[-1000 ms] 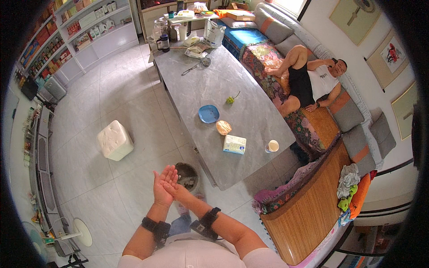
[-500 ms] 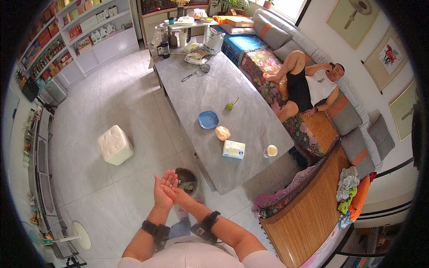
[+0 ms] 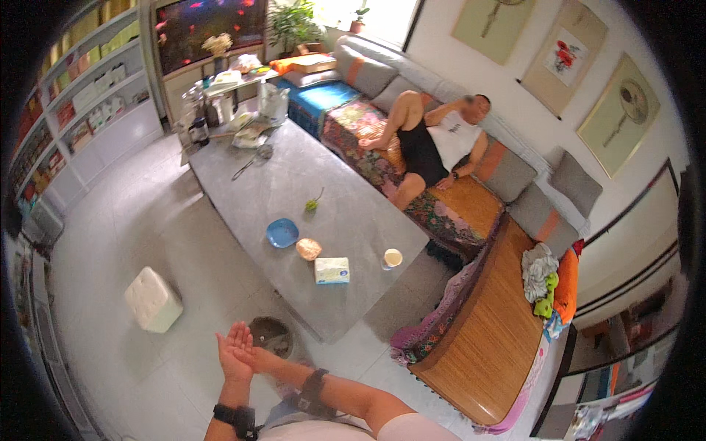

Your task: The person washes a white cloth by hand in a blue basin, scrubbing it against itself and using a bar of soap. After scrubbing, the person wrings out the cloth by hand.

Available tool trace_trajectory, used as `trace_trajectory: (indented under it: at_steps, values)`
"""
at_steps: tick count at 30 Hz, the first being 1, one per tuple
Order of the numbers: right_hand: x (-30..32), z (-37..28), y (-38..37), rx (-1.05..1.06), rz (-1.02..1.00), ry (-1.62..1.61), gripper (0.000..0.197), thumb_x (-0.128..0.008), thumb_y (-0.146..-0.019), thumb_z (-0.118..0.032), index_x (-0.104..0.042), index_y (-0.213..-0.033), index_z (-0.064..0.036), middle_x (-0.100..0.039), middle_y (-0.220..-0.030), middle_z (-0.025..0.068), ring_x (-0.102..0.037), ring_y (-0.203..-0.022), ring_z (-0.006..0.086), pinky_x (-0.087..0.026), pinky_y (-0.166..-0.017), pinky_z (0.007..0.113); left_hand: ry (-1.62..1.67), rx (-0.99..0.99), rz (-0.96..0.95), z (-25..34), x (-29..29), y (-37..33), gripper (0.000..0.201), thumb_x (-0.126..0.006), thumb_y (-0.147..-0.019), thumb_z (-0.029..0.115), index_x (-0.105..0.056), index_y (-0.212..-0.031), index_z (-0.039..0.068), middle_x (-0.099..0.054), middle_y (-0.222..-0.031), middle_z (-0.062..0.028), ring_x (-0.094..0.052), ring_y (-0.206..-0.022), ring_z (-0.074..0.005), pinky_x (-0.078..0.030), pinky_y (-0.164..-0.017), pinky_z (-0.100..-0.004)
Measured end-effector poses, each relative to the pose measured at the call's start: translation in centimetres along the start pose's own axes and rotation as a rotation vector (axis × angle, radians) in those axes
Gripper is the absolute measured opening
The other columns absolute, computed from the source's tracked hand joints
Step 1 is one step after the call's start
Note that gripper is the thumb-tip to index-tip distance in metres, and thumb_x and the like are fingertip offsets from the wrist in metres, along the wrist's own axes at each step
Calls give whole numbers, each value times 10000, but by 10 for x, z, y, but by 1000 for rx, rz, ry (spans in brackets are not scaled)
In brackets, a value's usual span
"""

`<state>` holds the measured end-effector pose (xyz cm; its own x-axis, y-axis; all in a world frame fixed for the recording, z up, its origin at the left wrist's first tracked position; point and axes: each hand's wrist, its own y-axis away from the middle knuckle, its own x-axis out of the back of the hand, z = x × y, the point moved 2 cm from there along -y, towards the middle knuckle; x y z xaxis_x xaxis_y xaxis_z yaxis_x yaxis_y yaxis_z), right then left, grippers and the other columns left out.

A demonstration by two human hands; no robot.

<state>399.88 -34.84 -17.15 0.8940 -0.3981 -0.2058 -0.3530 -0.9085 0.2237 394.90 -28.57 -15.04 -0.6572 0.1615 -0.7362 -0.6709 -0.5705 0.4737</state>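
My left hand [image 3: 233, 356] is held palm up at the lower left, fingers stretched out and holding nothing I can see. My right hand [image 3: 259, 359] lies against its palm from the right; most of the right fingers are hidden where the two overlap. Dark bands with small boxes circle both forearms. Just beyond the hands, a dark round bin [image 3: 271, 337] stands on the floor. The grey table [image 3: 323, 312] is ahead to the right, apart from both hands.
On the table are a blue dish [image 3: 282, 233], a round tan item [image 3: 309, 250], a tissue pack [image 3: 332, 270], a paper cup [image 3: 392, 259], green fruit [image 3: 312, 206] and a strainer [image 3: 263, 151]. A white stool [image 3: 154, 300] stands left. Another person [image 3: 448, 140] reclines on the sofa.
My view has swung to the right and up, so the room sits further left and lower in the picture. My hands stay together, palm up.
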Motion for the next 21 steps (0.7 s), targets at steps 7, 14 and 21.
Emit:
trace_trajectory:
  at_steps: [7, 14, 21]
  values:
    - [0, -16, -4, -110, -19, -17, 392, -451, -848, -388, -567, -1023, -57, -576, -834, 76, -514, -758, 136, -403, -627, 263, -69, 5, -29, 6, -13, 1, 560, -404, -848, 490, -436, -1150, 20, -473, -1163, -81, -446, -1063, -188, -344, -934, -309]
    - [-1, -24, -4, -183, -46, -4, 431, -445, -838, -434, -586, -985, -54, -576, -788, 71, -509, -705, 130, -389, -578, 259, -110, -19, -76, 11, -25, 9, 513, -448, -834, 480, -491, -1087, 36, -529, -1090, -59, -497, -987, -152, -394, -876, -270]
    - [6, -35, 1, -254, -65, 34, 476, -438, -827, -479, -605, -947, -50, -576, -742, 67, -504, -652, 124, -375, -529, 255, -109, -17, -100, 14, -35, 7, 498, -444, -838, 472, -503, -1079, 40, -535, -1081, -61, -501, -982, -146, -401, -868, -262]
